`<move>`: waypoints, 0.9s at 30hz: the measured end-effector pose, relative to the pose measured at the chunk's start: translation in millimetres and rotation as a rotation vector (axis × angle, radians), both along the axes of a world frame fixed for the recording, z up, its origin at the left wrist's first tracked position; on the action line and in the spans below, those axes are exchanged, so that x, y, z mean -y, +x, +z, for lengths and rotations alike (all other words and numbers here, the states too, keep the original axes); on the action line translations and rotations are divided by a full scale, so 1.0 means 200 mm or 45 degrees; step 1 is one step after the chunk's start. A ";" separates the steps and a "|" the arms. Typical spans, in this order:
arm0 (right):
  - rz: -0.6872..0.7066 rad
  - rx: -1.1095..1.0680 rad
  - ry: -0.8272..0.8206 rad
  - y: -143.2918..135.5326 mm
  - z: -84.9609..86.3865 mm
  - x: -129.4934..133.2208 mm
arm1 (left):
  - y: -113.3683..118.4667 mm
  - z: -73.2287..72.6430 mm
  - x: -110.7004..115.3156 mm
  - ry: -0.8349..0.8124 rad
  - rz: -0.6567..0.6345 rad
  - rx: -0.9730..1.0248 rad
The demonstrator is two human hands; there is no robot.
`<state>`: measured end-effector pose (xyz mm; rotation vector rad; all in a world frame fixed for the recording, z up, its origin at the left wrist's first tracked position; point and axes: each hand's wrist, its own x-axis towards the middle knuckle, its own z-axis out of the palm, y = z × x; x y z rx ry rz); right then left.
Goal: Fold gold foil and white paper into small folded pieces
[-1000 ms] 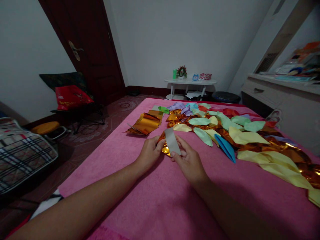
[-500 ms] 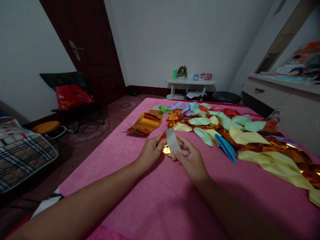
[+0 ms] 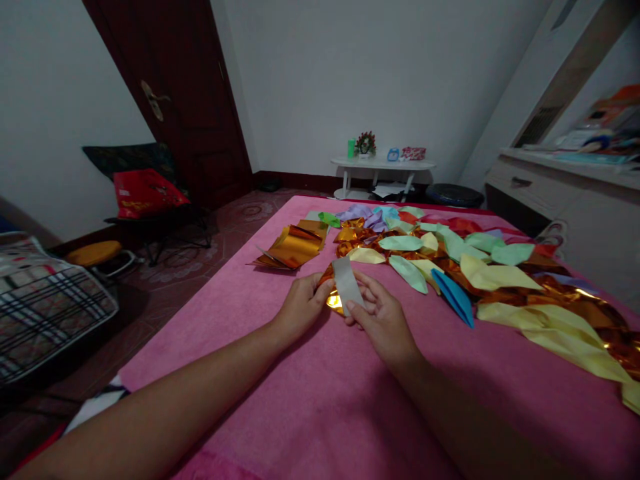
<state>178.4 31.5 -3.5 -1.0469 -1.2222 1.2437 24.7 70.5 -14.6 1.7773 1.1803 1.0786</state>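
Note:
Between my hands, above the pink cloth (image 3: 320, 387), is a sheet of gold foil paper (image 3: 347, 287), partly folded so that its grey-white back shows beside a shiny gold part. My left hand (image 3: 305, 300) pinches its left edge, thumb on top. On the right edge, my right hand (image 3: 377, 310) grips it with the thumb in front and the fingers curled behind. Past my left hand lies a stack of gold foil sheets (image 3: 295, 248), curling up at the edges.
Many folded paper pieces cover the right and far side, among them a blue one (image 3: 454, 297), a yellow one (image 3: 500, 273) and gold foil ones (image 3: 353, 235). A white side table (image 3: 383, 163) stands by the wall. A chair with a red bag (image 3: 150, 192) is at left.
The view has shifted very slightly. Both hands keep their hold on the gold foil paper, with hardly any visible movement.

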 end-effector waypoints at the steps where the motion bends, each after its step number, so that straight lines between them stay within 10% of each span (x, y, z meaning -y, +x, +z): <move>1: 0.004 0.000 0.002 0.00 0.00 0.00 | 0.00 0.00 0.00 -0.002 -0.001 0.003; 27: -0.010 0.141 0.022 0.01 -0.03 0.00 | 0.00 -0.02 0.00 -0.021 -0.023 0.059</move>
